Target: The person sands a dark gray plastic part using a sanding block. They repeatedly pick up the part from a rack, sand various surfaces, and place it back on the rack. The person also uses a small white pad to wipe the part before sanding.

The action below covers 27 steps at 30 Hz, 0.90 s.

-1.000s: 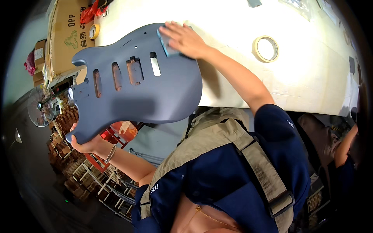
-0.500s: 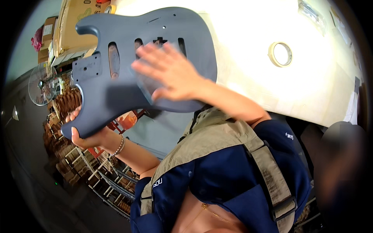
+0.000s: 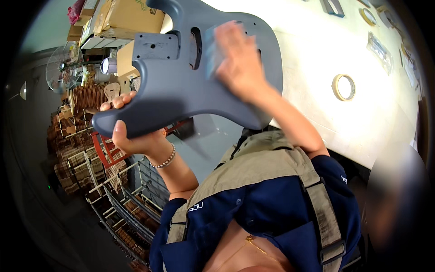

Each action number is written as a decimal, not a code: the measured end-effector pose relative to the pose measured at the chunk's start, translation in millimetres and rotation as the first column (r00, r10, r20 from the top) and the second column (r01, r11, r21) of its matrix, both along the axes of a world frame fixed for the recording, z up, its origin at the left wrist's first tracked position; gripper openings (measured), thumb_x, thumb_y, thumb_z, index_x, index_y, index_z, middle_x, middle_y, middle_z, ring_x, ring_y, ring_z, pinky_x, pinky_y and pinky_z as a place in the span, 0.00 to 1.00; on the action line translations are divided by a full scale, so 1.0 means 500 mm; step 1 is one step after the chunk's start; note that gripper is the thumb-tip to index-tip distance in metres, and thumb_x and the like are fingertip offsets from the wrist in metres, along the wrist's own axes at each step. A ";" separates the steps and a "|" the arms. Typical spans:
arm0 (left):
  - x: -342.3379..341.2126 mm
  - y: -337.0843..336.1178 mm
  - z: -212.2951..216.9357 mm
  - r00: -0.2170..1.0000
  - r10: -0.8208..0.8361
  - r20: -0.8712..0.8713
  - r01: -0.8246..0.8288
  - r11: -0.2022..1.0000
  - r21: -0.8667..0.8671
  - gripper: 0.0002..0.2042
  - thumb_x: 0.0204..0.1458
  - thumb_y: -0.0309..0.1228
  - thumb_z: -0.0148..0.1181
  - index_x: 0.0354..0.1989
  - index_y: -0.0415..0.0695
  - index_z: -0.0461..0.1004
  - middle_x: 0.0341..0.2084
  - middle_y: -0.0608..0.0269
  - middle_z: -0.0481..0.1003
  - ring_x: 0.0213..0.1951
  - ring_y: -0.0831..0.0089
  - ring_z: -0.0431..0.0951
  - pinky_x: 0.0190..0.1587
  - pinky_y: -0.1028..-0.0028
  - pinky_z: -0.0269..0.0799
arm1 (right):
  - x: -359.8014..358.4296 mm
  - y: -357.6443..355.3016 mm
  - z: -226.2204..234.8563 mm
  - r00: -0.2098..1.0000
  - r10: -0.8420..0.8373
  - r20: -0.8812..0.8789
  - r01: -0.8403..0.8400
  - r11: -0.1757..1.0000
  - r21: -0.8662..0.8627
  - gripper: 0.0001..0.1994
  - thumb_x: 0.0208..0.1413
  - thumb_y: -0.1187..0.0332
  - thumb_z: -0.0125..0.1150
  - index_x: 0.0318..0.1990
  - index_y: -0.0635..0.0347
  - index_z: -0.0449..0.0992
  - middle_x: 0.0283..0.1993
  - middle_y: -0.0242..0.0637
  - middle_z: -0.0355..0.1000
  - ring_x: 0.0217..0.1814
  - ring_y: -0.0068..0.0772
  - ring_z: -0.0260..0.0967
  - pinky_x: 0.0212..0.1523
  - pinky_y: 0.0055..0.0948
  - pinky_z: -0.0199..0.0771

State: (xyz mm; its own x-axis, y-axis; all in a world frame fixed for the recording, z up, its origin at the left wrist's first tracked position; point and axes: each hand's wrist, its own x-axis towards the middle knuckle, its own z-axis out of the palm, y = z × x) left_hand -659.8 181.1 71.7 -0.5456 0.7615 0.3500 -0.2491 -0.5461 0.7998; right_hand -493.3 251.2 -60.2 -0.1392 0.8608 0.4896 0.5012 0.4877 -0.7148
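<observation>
A grey electric guitar body (image 3: 167,86) is held up at a tilt in front of me, with slots and a neck pocket cut in its face. My left hand (image 3: 140,143) is closed around its lower left horn, thumb on the near face and fingertips over the far edge. On the body's face, beside the first slot, my right hand (image 3: 242,65) presses a flat blue-grey pad (image 3: 210,56), which looks like a sanding pad. Motion smears the right fingers, and they cover most of the pad and some slots.
A pale worktable (image 3: 312,81) extends to the right. On it lie a tape roll (image 3: 344,87), a clear plastic packet (image 3: 379,52) and a grey-blue block (image 3: 333,7). Cardboard boxes (image 3: 131,18), a fan (image 3: 63,66) and racks of wooden pieces (image 3: 90,167) stand at left.
The guitar body has shifted right and slightly up in view, with my left hand still on its horn. My right hand and the pad have moved up and right, nearer the middle slots.
</observation>
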 end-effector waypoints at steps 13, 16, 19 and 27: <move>-0.024 0.001 -0.022 0.988 -0.149 0.047 0.140 0.978 0.156 0.23 0.47 0.51 0.51 0.40 0.43 0.64 0.32 0.57 0.68 0.39 0.63 0.68 0.51 0.62 0.62 | -0.026 -0.058 0.048 0.979 0.180 -0.099 -0.164 0.975 0.147 0.34 0.53 0.40 0.39 0.64 0.49 0.55 0.68 0.45 0.46 0.69 0.51 0.42 0.63 0.59 0.36; -0.034 0.004 -0.027 0.973 -0.229 0.012 0.225 0.961 0.160 0.29 0.50 0.60 0.44 0.37 0.42 0.67 0.31 0.59 0.69 0.38 0.67 0.68 0.48 0.65 0.63 | -0.043 -0.048 0.088 0.980 0.167 -0.112 -0.146 0.973 0.180 0.34 0.52 0.40 0.41 0.65 0.45 0.53 0.68 0.45 0.45 0.69 0.51 0.41 0.63 0.59 0.36; -0.016 0.005 -0.021 1.000 0.025 -0.015 -0.024 0.999 0.049 0.30 0.49 0.63 0.43 0.37 0.42 0.67 0.29 0.61 0.70 0.36 0.68 0.70 0.46 0.64 0.64 | -0.106 -0.033 0.189 0.962 0.273 0.003 -0.259 0.907 0.334 0.36 0.51 0.37 0.40 0.65 0.45 0.53 0.69 0.41 0.44 0.71 0.46 0.38 0.63 0.56 0.36; -0.032 -0.018 -0.035 0.899 -0.268 0.347 0.251 0.963 0.094 0.35 0.50 0.66 0.32 0.40 0.41 0.65 0.30 0.59 0.70 0.37 0.67 0.71 0.47 0.66 0.67 | -0.115 -0.117 0.230 0.949 0.305 0.083 -0.309 0.840 0.447 0.42 0.49 0.31 0.29 0.62 0.53 0.58 0.67 0.45 0.48 0.70 0.46 0.41 0.65 0.50 0.34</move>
